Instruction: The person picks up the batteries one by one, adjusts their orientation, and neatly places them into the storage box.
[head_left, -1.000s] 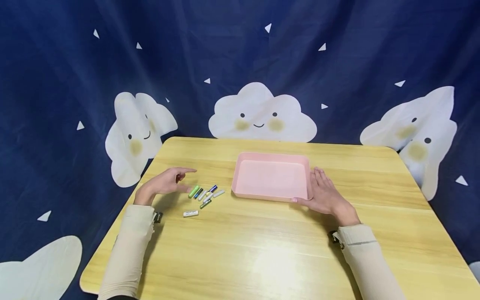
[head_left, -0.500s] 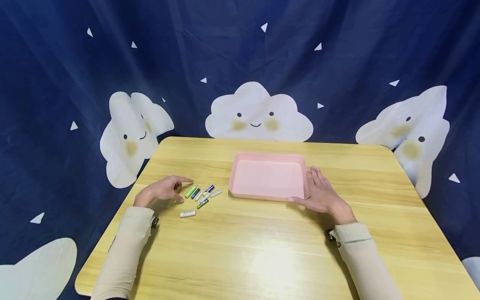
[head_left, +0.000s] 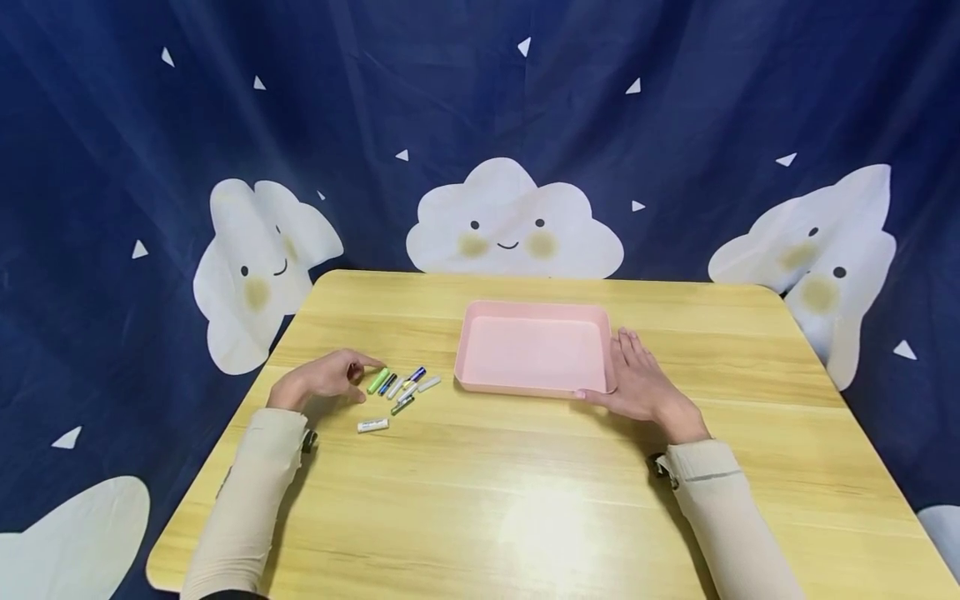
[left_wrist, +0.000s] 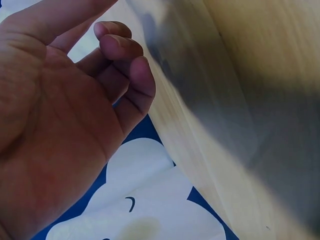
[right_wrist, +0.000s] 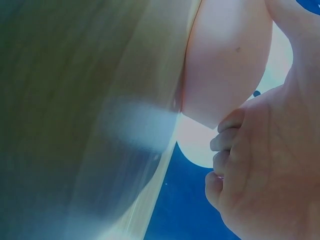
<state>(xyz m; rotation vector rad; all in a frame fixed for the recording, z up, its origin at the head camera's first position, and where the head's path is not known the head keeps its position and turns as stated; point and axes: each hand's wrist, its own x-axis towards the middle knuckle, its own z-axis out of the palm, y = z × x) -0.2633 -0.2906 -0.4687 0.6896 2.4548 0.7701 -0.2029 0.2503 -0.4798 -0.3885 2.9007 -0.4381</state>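
The left hand (head_left: 327, 377) grips nothing, its thumb and index finger spread beside a green battery (head_left: 378, 381); whether the fingertip touches it is unclear. The right hand (head_left: 641, 385), fingers extended, rests against the right side of a pink tray (head_left: 532, 354). Other batteries (head_left: 395, 388) cluster rightward on the wooden table (head_left: 420, 508); 1 white battery (head_left: 372, 426) lies nearer the person.

On my feed I see a curtained-off spot, whether in a home or a studio I cannot tell: a dark blue curtain (head_left: 450, 92) with smiling white clouds (head_left: 513, 200) and white triangles (head_left: 524, 47) fills the upper frame, behind a wooden table (head_left: 450, 483) spanning the lower half.
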